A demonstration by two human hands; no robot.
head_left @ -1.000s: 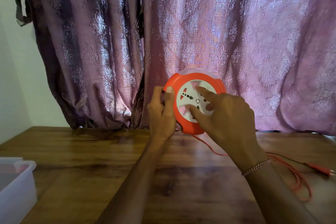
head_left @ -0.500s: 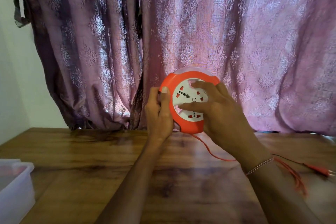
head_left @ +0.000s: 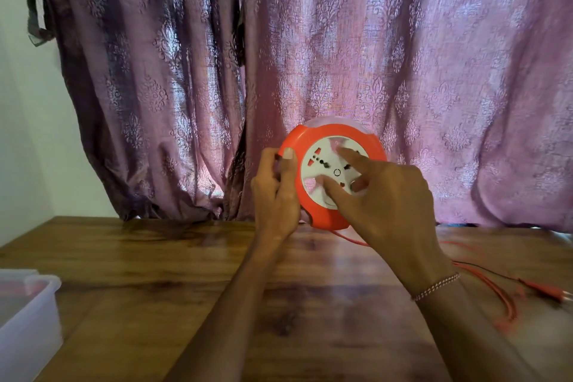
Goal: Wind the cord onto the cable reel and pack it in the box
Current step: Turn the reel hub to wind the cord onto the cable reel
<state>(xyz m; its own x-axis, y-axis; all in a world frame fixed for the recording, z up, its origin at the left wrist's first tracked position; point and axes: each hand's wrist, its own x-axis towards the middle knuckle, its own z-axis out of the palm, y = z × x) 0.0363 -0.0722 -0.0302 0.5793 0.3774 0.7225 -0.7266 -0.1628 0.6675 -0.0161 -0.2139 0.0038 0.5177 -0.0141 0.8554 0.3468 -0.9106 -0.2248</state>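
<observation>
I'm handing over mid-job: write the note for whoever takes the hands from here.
Left hand: gripping the left rim of the cable reel, holding it upright above the table.
Right hand: fingers spread on the reel's white socket face, in position to turn it; not closed around anything.
Cord: leaves the reel's underside and lies loose on the table to the right, plug end near the right edge.
Box: open, at the table's left edge, reel not in it.
Done: how much is already wound cannot be told.
Left: wind in the loose cord, then put the reel in the box.
</observation>
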